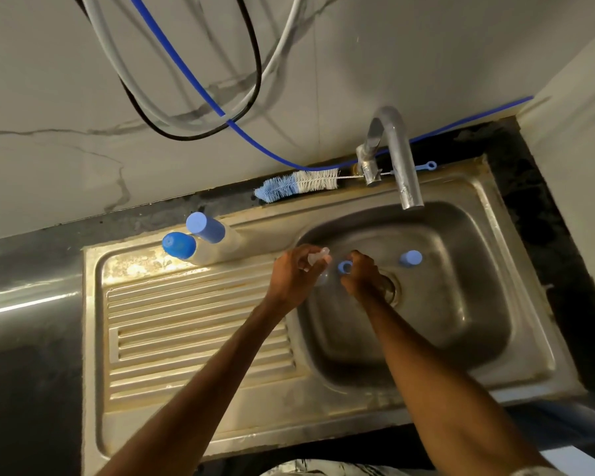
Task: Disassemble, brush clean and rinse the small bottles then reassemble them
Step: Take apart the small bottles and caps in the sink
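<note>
over the sink [461, 321], left hand [294, 274] pinches a clear bottle part [318, 256], right hand [364, 278] grips a blue ring [345, 267].

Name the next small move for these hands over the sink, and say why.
Probably drop the blue plastic ring from the right hand into the steel sink basin, beside the loose blue cap. The left hand pinches the clear teat apart from the ring, so the parts look separated, and the blue-and-white bottle brush behind the sink needs a free hand.

Bare forearms [220, 365], and a pale patterned garment [306, 470].
</note>
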Tool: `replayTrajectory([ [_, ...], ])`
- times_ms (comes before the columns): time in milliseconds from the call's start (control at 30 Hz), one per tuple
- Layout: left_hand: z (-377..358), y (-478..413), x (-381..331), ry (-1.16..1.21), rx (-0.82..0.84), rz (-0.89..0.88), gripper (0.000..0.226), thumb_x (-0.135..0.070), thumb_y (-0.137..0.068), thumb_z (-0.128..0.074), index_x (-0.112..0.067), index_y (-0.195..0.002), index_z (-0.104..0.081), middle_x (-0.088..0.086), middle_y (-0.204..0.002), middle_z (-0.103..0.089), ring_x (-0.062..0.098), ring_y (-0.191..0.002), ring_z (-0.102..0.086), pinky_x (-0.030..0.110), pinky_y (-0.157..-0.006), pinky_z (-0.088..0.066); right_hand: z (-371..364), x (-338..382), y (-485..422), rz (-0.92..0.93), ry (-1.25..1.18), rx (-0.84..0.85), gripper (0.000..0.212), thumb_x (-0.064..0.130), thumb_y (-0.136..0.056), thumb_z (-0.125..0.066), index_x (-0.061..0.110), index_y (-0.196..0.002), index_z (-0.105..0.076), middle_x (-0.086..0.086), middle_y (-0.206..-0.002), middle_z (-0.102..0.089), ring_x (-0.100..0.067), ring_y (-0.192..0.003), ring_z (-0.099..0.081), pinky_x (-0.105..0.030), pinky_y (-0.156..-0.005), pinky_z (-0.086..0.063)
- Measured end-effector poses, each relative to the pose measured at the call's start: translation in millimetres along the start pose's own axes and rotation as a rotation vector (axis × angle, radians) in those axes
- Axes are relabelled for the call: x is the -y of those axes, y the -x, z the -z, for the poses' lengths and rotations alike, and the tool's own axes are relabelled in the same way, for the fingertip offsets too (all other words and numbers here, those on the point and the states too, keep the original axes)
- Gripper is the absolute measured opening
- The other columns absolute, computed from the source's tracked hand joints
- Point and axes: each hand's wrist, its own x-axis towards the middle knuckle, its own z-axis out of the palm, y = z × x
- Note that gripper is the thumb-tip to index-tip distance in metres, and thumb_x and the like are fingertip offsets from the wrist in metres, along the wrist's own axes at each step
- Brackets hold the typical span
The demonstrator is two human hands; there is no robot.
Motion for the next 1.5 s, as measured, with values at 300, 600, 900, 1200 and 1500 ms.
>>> replayTrajectory([
  [300, -12.4, -5.8, 8.6, 0.092, 0.01, 0.078, 0.027, -0.037, -0.094, -0.072, -0.021, -0.116, -0.07, -0.001, -0.103, -0.074, 0.014, -0.09, -0.073, 0.046, -0.075, -0.064, 32.5, -53.8, -29.8, -0.13, 0.007, -0.203, 0.03, -0.004, -0.088, -0.065, 0.009, -0.113, -0.056, -0.015, -0.114, -0.064, -0.033, -0.102, -0.067, -0.045, -0.082, -0.059],
  [600, -12.8, -9.9, -4.9, 0.091, 0.036, 0.044, 0.028, -0.042, -0.094, -0.07, -0.024, -0.115, -0.069, -0.005, -0.103, -0.074, 0.011, -0.089, -0.073, 0.043, -0.076, -0.064, 40.6, -62.9, -32.9, -0.068, 0.001, -0.126, 0.025, -0.004, -0.091, -0.064, -0.001, -0.115, -0.06, -0.02, -0.121, -0.064, -0.033, -0.112, -0.064, -0.035, -0.089, -0.053],
  [900, -16.6, 5.8, -5.1, 0.064, 0.035, 0.032, 0.026, -0.044, -0.093, -0.07, -0.026, -0.112, -0.069, -0.007, -0.103, -0.073, 0.01, -0.089, -0.072, 0.041, -0.074, -0.064, 35.0, -67.1, -9.1, -0.001, -0.048, -0.11, 0.047, -0.004, -0.093, -0.054, 0.011, -0.138, -0.051, -0.014, -0.136, -0.057, -0.033, -0.121, -0.058, -0.046, -0.101, -0.051],
  [1200, -27.3, 14.2, -14.2, 0.077, 0.084, 0.013, 0.024, -0.038, -0.096, -0.069, -0.022, -0.114, -0.07, -0.007, -0.106, -0.073, 0.008, -0.091, -0.071, 0.035, -0.073, -0.064, 35.5, -100.2, 17.4, -0.167, 0.054, -0.125, 0.03, 0.007, -0.089, -0.058, 0.013, -0.118, -0.067, -0.016, -0.116, -0.068, -0.037, -0.109, -0.065, -0.045, -0.089, -0.054],
  [1500, -30.6, 9.6, -15.9, 0.072, 0.091, 0.008, 0.024, -0.035, -0.095, -0.07, -0.022, -0.115, -0.07, -0.007, -0.107, -0.073, 0.008, -0.09, -0.071, 0.032, -0.072, -0.063, 43.0, -111.8, -22.7, -0.104, 0.075, -0.112, 0.047, -0.001, -0.092, -0.053, 0.006, -0.139, -0.052, -0.022, -0.134, -0.058, -0.04, -0.125, -0.056, -0.049, -0.1, -0.051],
])
